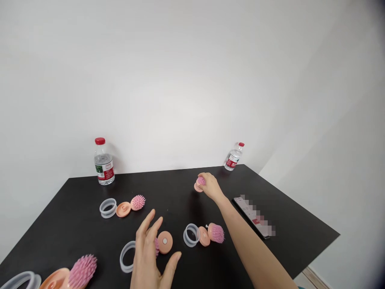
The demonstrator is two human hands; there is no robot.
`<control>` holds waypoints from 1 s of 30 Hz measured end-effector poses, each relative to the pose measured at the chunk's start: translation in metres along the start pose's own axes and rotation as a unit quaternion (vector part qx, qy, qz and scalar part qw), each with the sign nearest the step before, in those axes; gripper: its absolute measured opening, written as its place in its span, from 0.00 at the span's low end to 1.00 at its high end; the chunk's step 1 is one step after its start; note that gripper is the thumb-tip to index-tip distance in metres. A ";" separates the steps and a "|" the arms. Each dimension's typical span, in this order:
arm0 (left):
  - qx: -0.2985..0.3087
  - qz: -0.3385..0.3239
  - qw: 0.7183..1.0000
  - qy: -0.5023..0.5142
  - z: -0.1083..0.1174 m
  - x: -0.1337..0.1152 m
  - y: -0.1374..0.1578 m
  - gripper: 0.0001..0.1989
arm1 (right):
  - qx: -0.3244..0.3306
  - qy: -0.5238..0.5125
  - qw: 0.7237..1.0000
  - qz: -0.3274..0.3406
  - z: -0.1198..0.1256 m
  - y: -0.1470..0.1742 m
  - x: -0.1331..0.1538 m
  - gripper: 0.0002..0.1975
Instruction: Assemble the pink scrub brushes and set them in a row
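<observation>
At the far middle of the table, my right hand (211,188) is closed around a small pink-bristled brush (201,181) with a peach base, held a little above the dark surface. My left hand (149,251) hovers nearer, palm inward, fingers and thumb apart, with nothing in it. Behind it, partly hidden, are a clear ring (123,259), some pink bristles (157,247) and a peach disc (165,242) with a pale round centre. Between my arms lie another clear ring (184,237), a peach disc (205,237) and a pink-bristled brush (217,233).
Another ring (102,212), peach disc (123,209) and brush (138,202) lie at left; a similar set, with brush (82,272), is cut off at the near left. Water bottles (104,166) (233,157) stand by the wall. A blurred phone-like slab (252,216) lies right on the black table (288,216).
</observation>
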State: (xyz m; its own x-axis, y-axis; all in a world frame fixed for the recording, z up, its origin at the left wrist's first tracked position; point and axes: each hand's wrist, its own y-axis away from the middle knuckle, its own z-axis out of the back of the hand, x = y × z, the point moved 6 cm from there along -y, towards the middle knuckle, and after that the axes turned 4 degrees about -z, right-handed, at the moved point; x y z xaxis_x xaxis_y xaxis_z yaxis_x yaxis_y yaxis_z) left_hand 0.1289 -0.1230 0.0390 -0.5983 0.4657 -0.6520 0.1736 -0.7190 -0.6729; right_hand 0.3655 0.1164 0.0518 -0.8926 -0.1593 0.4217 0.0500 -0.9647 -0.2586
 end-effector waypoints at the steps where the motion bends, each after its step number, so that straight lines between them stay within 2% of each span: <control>1: 0.002 0.000 1.000 0.003 -0.001 0.001 0.000 0.25 | 0.009 0.018 1.000 0.003 -0.009 -0.005 -0.002 0.14; 4: 0.009 0.000 1.000 0.010 -0.005 0.004 0.002 0.25 | 0.025 0.058 0.998 0.008 -0.028 -0.015 -0.007 0.15; 8: 0.020 -0.002 1.000 0.017 -0.009 0.007 0.005 0.26 | 0.021 0.085 0.996 0.007 -0.039 -0.026 -0.014 0.15; 13: 0.021 -0.008 0.999 0.024 -0.010 0.008 0.006 0.26 | -0.005 0.091 0.996 0.010 -0.040 -0.033 -0.020 0.15; 19: 0.016 -0.014 0.999 0.028 -0.013 0.007 0.007 0.26 | -0.050 0.069 0.996 0.039 -0.026 -0.018 -0.011 0.18; 22: 0.032 -0.010 0.999 0.034 -0.016 0.005 0.010 0.26 | -0.052 0.039 0.995 0.072 -0.021 -0.004 0.011 0.21; 24: 0.041 -0.010 0.998 0.043 -0.017 0.001 0.012 0.26 | -0.029 0.010 0.994 0.106 -0.023 0.006 0.036 0.24; 30: 0.046 -0.024 0.998 0.036 -0.018 -0.005 0.017 0.27 | 0.127 -0.076 0.965 0.219 -0.063 0.038 0.137 0.34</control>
State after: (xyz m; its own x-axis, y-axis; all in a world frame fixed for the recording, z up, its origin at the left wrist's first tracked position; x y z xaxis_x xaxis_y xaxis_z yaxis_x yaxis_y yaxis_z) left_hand 0.1492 -0.1278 0.0246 -0.5461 0.5334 -0.6460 0.0727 -0.7380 -0.6708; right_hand 0.2172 0.0714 0.0448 -0.6868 -0.5728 0.4474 0.5321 -0.8156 -0.2274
